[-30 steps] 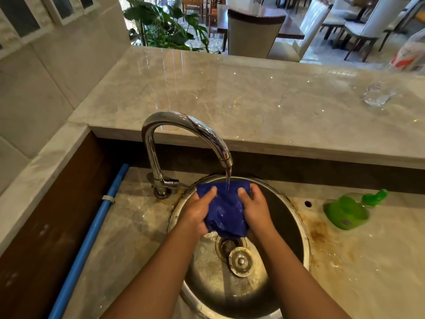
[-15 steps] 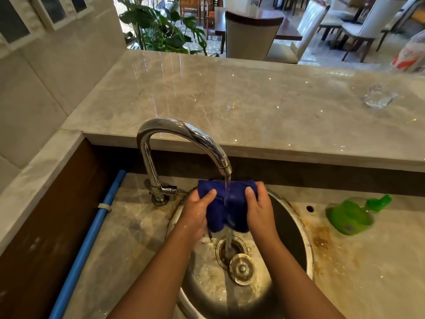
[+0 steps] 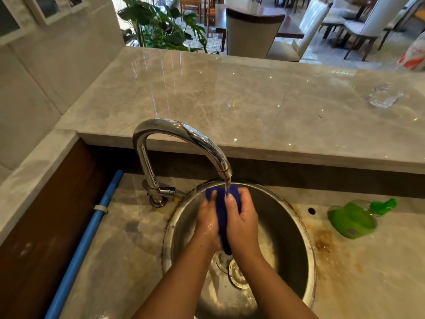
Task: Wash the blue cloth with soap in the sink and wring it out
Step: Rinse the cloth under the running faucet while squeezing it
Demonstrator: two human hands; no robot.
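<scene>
Left hand (image 3: 207, 218) and right hand (image 3: 242, 219) both clamp blue cloth (image 3: 222, 217), fingers curled round it. Cloth bunched into narrow vertical wad, dark, wet. Held over sink (image 3: 296, 238) under running faucet (image 3: 184, 139). Green soap bottle (image 3: 354, 221) lying right of the sink.

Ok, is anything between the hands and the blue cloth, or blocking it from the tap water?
Nothing visible does. The left hand and right hand both grip the bunched blue cloth directly over the round steel sink, and the curved chrome tap's stream reaches its top unobstructed.
</scene>
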